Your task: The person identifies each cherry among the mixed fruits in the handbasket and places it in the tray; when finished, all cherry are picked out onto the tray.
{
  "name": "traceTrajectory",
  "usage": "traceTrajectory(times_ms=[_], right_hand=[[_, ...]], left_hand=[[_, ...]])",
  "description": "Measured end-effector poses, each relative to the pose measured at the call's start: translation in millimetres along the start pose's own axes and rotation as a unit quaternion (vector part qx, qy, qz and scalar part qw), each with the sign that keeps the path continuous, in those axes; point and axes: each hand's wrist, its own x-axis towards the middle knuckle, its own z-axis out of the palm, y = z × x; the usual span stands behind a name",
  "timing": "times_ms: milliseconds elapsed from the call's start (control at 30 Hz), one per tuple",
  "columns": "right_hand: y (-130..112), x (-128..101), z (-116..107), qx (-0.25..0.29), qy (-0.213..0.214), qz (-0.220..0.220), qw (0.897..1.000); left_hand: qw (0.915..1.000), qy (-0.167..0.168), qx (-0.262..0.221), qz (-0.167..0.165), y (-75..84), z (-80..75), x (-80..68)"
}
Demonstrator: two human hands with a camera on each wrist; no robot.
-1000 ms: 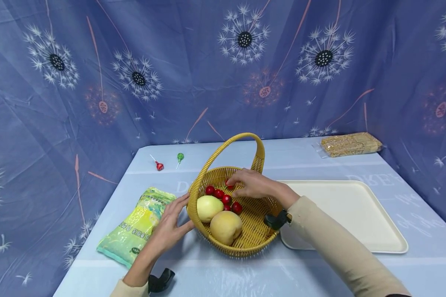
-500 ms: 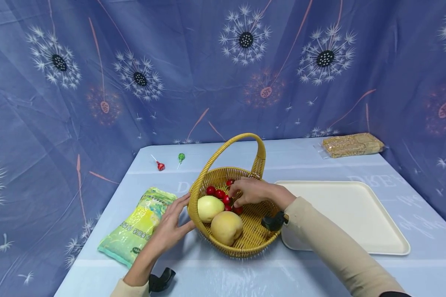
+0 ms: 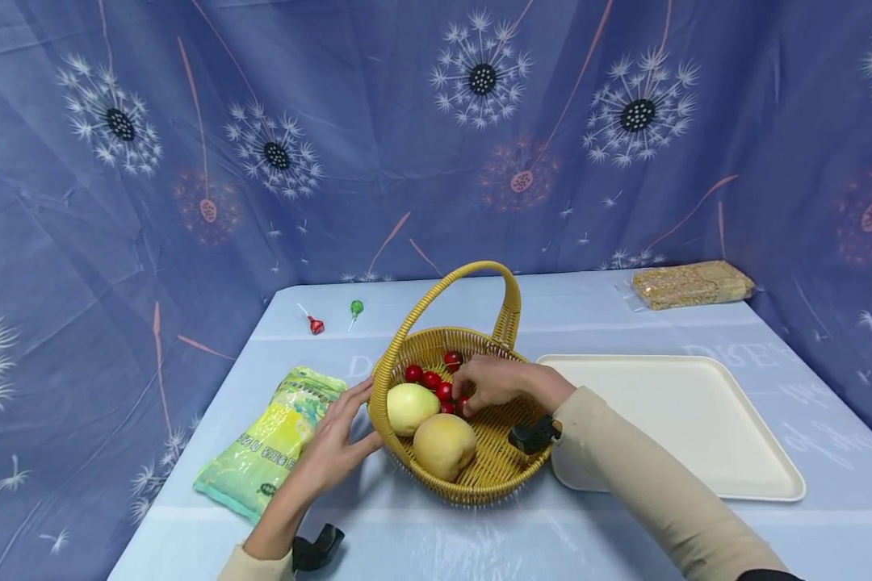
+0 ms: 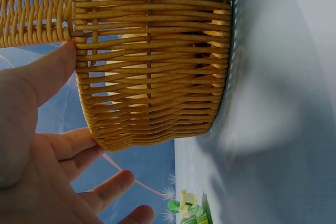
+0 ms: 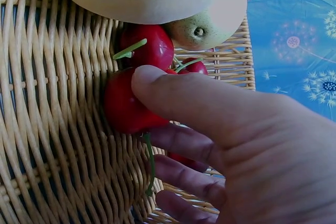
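In the head view a wicker basket [image 3: 505, 436] with an arched handle holds a pale green pear [image 3: 410, 407], a yellow peach [image 3: 445, 446] and several red cherries [image 3: 412, 374]. My right hand [image 3: 496, 383] reaches inside it. In the right wrist view, thumb and fingers pinch a cherry [image 5: 128, 103] low against the wicker; its green stem hangs down. Another cherry [image 5: 149, 45] lies right beside it. My left hand [image 3: 330, 448] stays at the basket's left side. Its spread thumb and fingertips touch the rim near the handle base in the left wrist view [image 4: 47, 150].
Left of the basket lies a green and yellow packet [image 3: 269, 448]. Behind are a red lollipop [image 3: 316, 325] and a green lollipop [image 3: 356, 307]. A cream tray [image 3: 668, 420] sits to the right, partly under the right arm. A bagged tan bundle [image 3: 693, 284] is at the back right.
My right hand has moved from the cherry at the back of the basket down toward the nearer cherries and now pinches one. The back cherry shows uncovered. My left hand stays put.
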Motion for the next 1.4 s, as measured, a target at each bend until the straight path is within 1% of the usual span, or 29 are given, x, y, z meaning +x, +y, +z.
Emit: traceTrajectory(times_ms=[233,433,567,700,800,1033,1233,1400], right_hand=[[-1.9,0.7,0.4,-0.008,0.001,-0.014,1.000],[-2.5,-0.5,-0.5,-0.005,-0.001,-0.007,1.000],[-2.1,-4.0,-3.6,0.011,0.002,0.006,1.000],[-3.7,-11.0,-10.3,0.026,0.014,0.013,0.999],[-4.8,-16.8,-17.0,0.033,0.033,0.006,0.999],[-7.1,-36.5,-29.8,0.081,0.081,-0.015,0.993],[-7.9,-56.5,-33.3,0.098,0.138,-0.039,0.985],[-8.7,-76.2,-30.9,0.114,0.196,-0.039,0.973]], left_hand=[[1.0000,0.002,0.005,0.004,-1.0,-0.7,-0.5],[1.0000,0.001,0.000,0.009,-0.6,-0.1,-0.4],[0.9999,0.000,-0.001,0.011,-0.3,0.4,-0.1],[0.9999,-0.001,-0.002,0.012,-0.6,0.7,0.1],[0.9999,0.000,-0.003,0.011,-0.7,0.5,0.1],[0.9998,-0.007,-0.019,0.003,-0.9,0.1,-0.4],[0.9998,-0.008,-0.021,0.003,-1.6,0.2,-0.4],[0.9996,-0.004,-0.024,0.012,-1.3,1.1,-0.6]])
